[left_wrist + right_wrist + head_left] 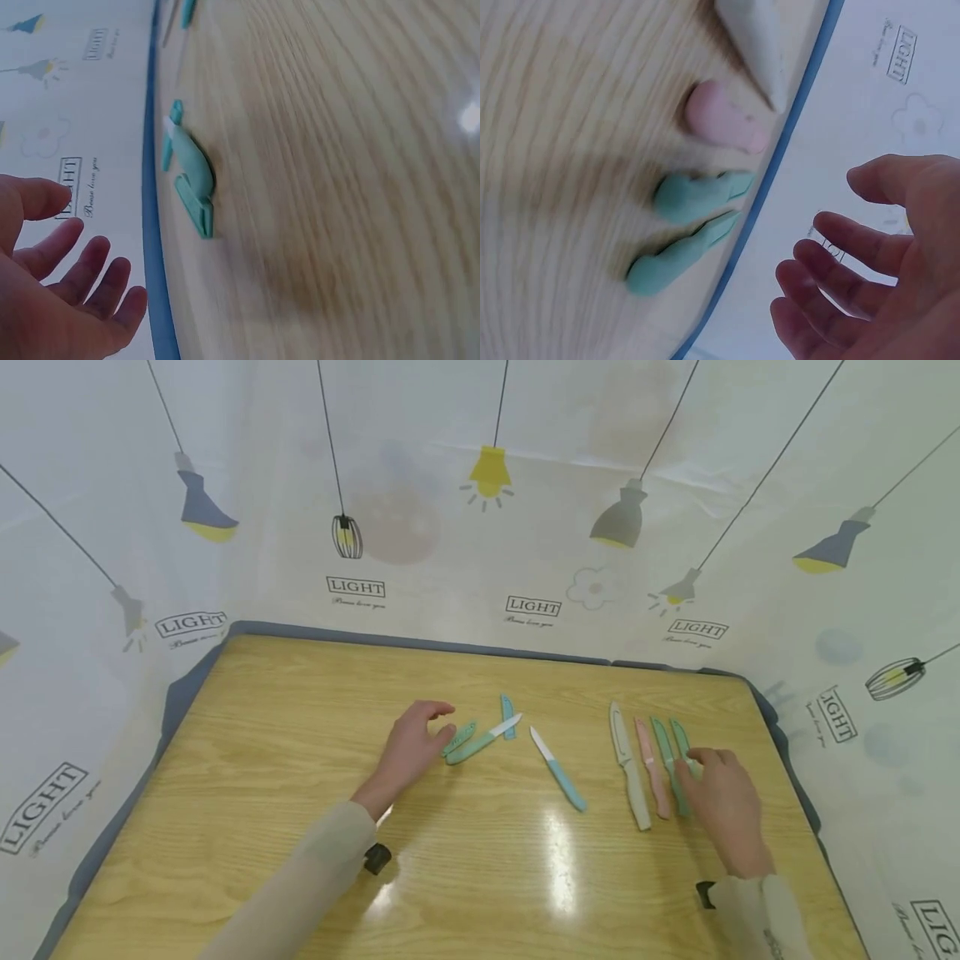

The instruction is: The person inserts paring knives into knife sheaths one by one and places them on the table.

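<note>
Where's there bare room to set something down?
The table is bare left of the left hand, and between the sleeves, in front of the blue knife. Crowded: at the four knives by the right hand, and around the loose sheaths.

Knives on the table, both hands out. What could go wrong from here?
1. The green-handled knife lies unsheathed near the left hand; a careless grab might cut.
2. Its blade crosses over the blue sheath in the head view, so pulling that sheath could shift the knife.
3. Closely spaced green knives lie near the right hand; grasping one might nudge its neighbour.
</note>
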Action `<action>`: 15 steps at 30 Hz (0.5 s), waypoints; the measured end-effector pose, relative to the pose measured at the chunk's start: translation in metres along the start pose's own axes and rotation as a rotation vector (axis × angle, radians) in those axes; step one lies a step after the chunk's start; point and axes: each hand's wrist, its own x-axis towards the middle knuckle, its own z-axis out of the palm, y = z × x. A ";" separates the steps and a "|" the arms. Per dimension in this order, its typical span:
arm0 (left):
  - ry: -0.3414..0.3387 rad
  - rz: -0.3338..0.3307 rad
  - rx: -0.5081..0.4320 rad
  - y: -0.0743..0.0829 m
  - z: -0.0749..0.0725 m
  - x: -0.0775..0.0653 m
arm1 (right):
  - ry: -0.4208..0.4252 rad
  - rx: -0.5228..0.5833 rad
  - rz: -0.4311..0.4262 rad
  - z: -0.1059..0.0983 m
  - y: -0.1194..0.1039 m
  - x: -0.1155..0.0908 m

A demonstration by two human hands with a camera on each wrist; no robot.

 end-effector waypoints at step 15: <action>-0.144 -0.091 0.432 -0.003 0.021 0.037 | 0.057 -0.014 -0.088 0.000 -0.032 -0.010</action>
